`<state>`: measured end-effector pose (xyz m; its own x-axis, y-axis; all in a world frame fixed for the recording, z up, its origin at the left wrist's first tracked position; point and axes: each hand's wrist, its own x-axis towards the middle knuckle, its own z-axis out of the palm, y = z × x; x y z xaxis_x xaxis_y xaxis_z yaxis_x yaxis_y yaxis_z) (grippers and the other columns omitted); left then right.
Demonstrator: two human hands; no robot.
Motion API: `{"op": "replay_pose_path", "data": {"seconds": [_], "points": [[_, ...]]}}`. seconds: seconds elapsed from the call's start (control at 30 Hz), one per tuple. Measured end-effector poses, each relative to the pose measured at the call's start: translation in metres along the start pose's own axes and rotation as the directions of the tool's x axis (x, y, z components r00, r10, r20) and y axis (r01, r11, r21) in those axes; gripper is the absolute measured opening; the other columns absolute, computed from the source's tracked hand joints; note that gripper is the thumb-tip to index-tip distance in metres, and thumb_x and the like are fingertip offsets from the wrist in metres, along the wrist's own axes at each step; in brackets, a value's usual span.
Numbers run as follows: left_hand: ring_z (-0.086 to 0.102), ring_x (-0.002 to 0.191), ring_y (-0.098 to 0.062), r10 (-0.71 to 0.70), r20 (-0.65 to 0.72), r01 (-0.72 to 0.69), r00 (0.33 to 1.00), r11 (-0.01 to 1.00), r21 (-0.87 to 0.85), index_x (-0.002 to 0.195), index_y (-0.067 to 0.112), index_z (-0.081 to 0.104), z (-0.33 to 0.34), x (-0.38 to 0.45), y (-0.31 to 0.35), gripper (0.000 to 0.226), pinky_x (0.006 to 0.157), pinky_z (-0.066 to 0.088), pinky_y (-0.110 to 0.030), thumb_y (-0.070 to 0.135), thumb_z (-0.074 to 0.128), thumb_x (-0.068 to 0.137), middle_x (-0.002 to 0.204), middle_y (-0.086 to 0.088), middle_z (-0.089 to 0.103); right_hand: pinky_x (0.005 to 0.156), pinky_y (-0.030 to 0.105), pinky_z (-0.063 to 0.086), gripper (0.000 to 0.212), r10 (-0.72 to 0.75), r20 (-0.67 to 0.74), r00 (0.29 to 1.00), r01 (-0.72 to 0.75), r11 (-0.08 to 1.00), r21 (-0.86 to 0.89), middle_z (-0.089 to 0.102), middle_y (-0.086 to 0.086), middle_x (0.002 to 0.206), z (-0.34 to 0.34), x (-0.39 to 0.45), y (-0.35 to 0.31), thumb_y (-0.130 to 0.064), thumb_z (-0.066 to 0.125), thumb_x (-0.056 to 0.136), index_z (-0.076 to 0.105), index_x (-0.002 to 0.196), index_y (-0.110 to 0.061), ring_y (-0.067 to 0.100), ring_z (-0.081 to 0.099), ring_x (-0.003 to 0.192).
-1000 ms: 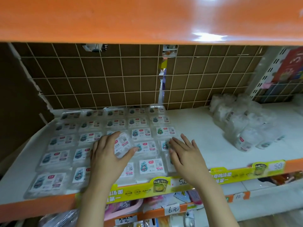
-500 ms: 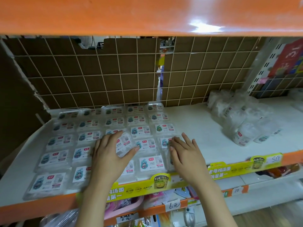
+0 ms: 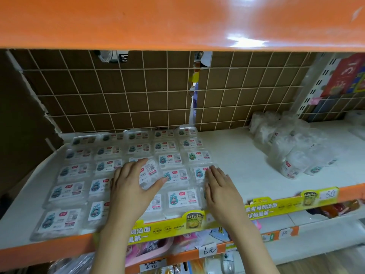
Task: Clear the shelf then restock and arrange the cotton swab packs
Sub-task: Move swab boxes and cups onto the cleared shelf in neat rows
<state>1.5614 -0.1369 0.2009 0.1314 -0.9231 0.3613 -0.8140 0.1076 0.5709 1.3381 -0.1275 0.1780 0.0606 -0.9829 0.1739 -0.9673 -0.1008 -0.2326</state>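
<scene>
On white shelf (image 3: 233, 155), swab packs (image 3: 183, 198), wire-grid back (image 3: 138, 91)

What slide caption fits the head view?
Left hand grips a cotton swab pack while right hand presses the laid-out rows.

A left hand (image 3: 132, 191) grips one clear cotton swab pack (image 3: 150, 174) above a flat grid of packs (image 3: 79, 186); beside it, the right hand (image 3: 221, 191) presses flat on the grid's edge.

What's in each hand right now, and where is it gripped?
The left hand holds one tilted cotton swab pack, thumb at its near edge, fingers over its far edge. The right hand holds nothing; it lies flat on the packs.
</scene>
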Motion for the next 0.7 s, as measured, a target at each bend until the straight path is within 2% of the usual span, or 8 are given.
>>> {"op": "replay_pose_path", "data": {"seconds": [0.1, 0.17, 0.27, 0.3, 0.4, 0.57, 0.7], "points": [[0.044, 0.113, -0.024, -0.004, 0.003, 0.004, 1.000, 1.000, -0.002, 0.125, 0.021, 0.057, 0.001, -0.001, 0.000, 0.085, 0.097, 0.036, -0.038, 0.076, 0.043, 0.062, 0.121, -0.001, 0.056, 0.110, 0.025, -0.003, 0.083, -0.026, 0.062, 0.998, 0.026, 1.000, 0.008, 0.021, 0.005, 0.155, -0.004, 0.006, 0.001, -0.046, -0.008, 0.080, 0.025, 0.148, -0.011, 0.019, 0.017, 0.144], [0.045, 0.113, -0.024, -0.003, -0.002, 0.003, 1.000, 1.000, -0.004, 0.125, 0.020, 0.058, 0.001, -0.003, -0.001, 0.084, 0.096, 0.036, -0.038, 0.076, 0.044, 0.063, 0.120, -0.001, 0.057, 0.111, 0.023, -0.008, 0.085, -0.040, 0.108, 0.993, 0.041, 0.999, -0.010, 0.010, 0.001, 0.158, -0.008, 0.008, 0.002, -0.049, -0.015, 0.077, 0.014, 0.150, -0.017, 0.014, 0.004, 0.145], [0.046, 0.111, -0.025, 0.006, -0.011, -0.006, 1.000, 1.000, 0.018, 0.125, 0.019, 0.059, -0.001, -0.005, -0.004, 0.084, 0.095, 0.037, -0.036, 0.075, 0.044, 0.064, 0.118, -0.002, 0.059, 0.115, 0.031, -0.001, 0.061, -0.043, 0.161, 0.986, 0.046, 0.999, -0.016, 0.009, 0.003, 0.158, -0.017, 0.012, -0.006, -0.044, 0.006, 0.096, 0.014, 0.150, -0.016, 0.017, 0.003, 0.145], [0.046, 0.111, -0.024, 0.003, -0.010, -0.003, 1.000, 1.000, 0.021, 0.126, 0.020, 0.059, -0.003, -0.006, -0.006, 0.084, 0.095, 0.037, -0.035, 0.075, 0.044, 0.064, 0.119, -0.002, 0.059, 0.116, 0.033, 0.001, 0.060, -0.059, 0.161, 0.985, 0.061, 0.998, -0.008, 0.010, 0.004, 0.158, -0.018, 0.014, -0.011, -0.044, 0.011, 0.097, 0.016, 0.150, -0.015, 0.019, 0.004, 0.145], [0.045, 0.114, -0.023, -0.010, -0.005, 0.010, 1.000, 1.000, 0.008, 0.127, 0.022, 0.058, -0.009, -0.006, -0.012, 0.083, 0.097, 0.037, -0.036, 0.074, 0.044, 0.064, 0.122, -0.001, 0.058, 0.116, 0.036, 0.006, 0.074, -0.128, 0.144, 0.981, 0.125, 0.992, 0.027, 0.018, 0.005, 0.156, -0.015, 0.030, -0.030, -0.052, 0.008, 0.086, 0.024, 0.147, -0.015, 0.023, 0.009, 0.145], [0.045, 0.115, -0.023, -0.002, -0.034, 0.003, 0.999, 1.000, 0.029, 0.125, 0.021, 0.058, -0.021, -0.006, -0.024, 0.080, 0.095, 0.036, -0.033, 0.072, 0.045, 0.065, 0.123, -0.001, 0.058, 0.116, 0.040, 0.003, 0.054, -0.215, 0.218, 0.952, 0.215, 0.976, 0.024, 0.008, 0.003, 0.158, -0.001, 0.077, -0.065, -0.041, 0.029, 0.099, 0.020, 0.149, -0.021, 0.024, 0.002, 0.145], [0.043, 0.118, -0.022, -0.025, -0.017, 0.026, 1.000, 0.998, 0.064, 0.128, 0.021, 0.055, -0.030, 0.000, -0.039, 0.082, 0.098, 0.036, -0.034, 0.071, 0.041, 0.065, 0.127, -0.001, 0.054, 0.117, 0.044, 0.000, 0.056, -0.221, 0.223, 0.949, 0.211, 0.975, 0.070, 0.008, 0.004, 0.158, 0.016, 0.107, -0.099, -0.046, 0.028, 0.098, 0.019, 0.149, -0.024, 0.025, 0.001, 0.145]]}}
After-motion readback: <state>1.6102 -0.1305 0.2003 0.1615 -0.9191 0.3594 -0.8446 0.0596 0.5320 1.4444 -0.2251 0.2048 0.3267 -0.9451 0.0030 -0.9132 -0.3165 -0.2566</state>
